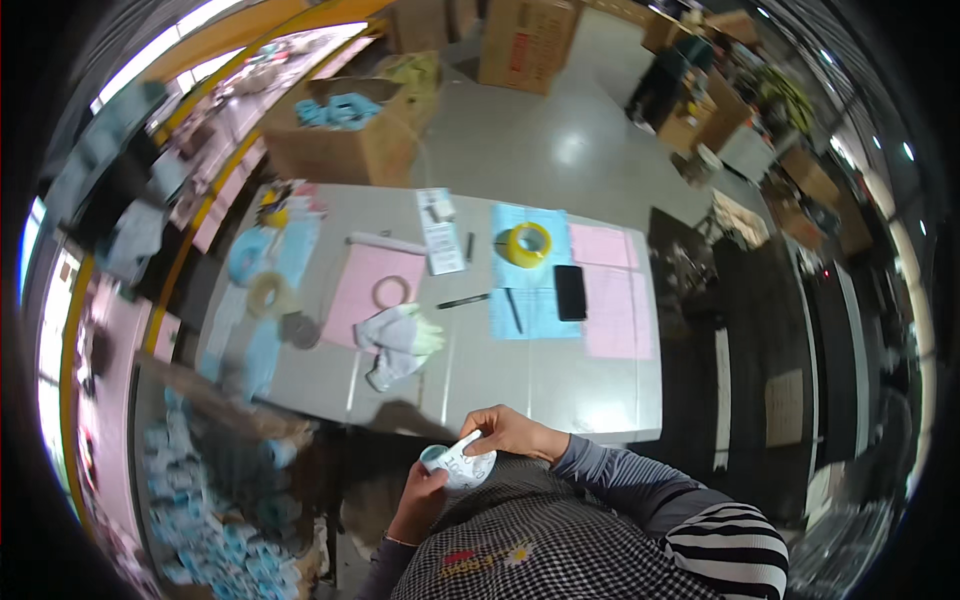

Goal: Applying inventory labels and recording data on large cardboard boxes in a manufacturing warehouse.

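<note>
In front of my body, just off the near edge of the table, I hold a small roll of white printed material (470,470) with a teal inner ring. My left hand (424,492) grips the roll's left side, thumb against it. My right hand (508,433) pinches its upper edge, where a white flap stands up; whether the flap is a loose end of the roll I cannot tell. Nearest to the hands on the table lie white work gloves (400,343), partly over a pink sheet (352,290).
On the grey table (470,375) are a yellow tape roll (515,252), a black phone (571,293), a pen (463,300), blue sheets (535,318) and a tan tape roll (268,295). Many blue-white rolls (225,545) fill the lower left. Beyond the table stands an open carton (340,150).
</note>
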{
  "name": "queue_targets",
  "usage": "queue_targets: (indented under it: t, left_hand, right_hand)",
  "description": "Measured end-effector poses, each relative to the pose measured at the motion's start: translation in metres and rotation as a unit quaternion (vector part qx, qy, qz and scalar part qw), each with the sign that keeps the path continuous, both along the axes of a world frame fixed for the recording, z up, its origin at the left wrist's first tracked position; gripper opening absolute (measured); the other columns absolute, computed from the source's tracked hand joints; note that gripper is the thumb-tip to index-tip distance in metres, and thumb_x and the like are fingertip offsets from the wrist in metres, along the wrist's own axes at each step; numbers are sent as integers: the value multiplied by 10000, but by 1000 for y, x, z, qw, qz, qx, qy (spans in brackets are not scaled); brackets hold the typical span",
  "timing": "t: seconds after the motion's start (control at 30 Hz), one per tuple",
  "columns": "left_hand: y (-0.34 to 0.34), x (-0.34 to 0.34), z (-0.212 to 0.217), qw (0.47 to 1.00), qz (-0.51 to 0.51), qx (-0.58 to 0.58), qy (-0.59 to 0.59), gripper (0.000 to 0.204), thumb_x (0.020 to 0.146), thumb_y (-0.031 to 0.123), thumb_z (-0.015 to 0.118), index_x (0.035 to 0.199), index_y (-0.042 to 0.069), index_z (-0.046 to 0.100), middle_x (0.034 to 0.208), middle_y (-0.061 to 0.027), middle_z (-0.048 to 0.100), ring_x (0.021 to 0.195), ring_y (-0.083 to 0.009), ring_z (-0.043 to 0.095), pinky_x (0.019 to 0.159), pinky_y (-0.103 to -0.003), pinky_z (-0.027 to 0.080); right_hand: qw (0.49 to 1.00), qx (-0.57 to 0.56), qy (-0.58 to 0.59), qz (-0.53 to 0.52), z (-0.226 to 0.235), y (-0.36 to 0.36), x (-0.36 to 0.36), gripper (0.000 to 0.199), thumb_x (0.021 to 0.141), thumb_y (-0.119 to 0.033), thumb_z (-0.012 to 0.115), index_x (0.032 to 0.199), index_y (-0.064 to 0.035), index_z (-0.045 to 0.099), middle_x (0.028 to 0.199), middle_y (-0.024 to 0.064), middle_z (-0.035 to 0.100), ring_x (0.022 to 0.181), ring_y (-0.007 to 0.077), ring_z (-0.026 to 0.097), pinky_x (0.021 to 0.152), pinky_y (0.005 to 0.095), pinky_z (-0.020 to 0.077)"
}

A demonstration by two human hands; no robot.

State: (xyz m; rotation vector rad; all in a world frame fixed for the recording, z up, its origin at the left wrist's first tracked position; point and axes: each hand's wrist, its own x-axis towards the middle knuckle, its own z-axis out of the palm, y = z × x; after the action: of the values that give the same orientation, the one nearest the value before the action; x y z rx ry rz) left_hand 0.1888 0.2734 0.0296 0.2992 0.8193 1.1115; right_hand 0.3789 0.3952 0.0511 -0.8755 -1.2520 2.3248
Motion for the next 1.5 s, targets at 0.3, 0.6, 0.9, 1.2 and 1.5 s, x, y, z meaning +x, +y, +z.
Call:
queue_targets:
  t: [0.3,0.6,0.9,1.2,1.5]
  left_hand:
    - [98,109,37,993,-104,-39,33,361,820,124,613,1145,-4,523,1059,-87,625,971,-187,624,882,-311,481]
    - [70,113,-15,980,-3,-59,192,412,760,62,663,1142,45,508,1093,-129,609,1017,-266,623,896,-397,517]
    - [106,144,21,971,155,-174,45,309,819,115,661,1087,90,509,1077,-129,608,1019,-286,618,866,-452,530]
    - [118,160,18,981,60,-182,15,193,812,98,653,953,40,534,978,-116,643,921,-238,642,813,-385,531]
    - [100,140,-15,963,-141,-20,231,373,804,-39,649,1145,65,539,1003,-138,566,930,-259,614,811,-365,526]
  right_hand:
    - [997,-26,-40,-57,-30,40,135,126,886,-114,720,825,-22,659,722,-37,615,643,35,531,567,216,419]
    - [979,193,-50,51,-48,124,118,371,935,-244,657,678,-12,522,610,-32,412,634,53,373,549,280,352]
    - [990,122,38,58,-68,127,118,242,856,-204,710,943,11,639,871,68,671,806,132,597,725,293,482]
    - [998,-43,10,-43,-73,113,167,160,900,-136,699,991,-3,698,870,-2,685,814,65,583,732,247,477]
    - [994,-54,8,-94,-63,108,187,144,910,-133,689,959,2,705,841,2,684,771,60,583,688,244,466]
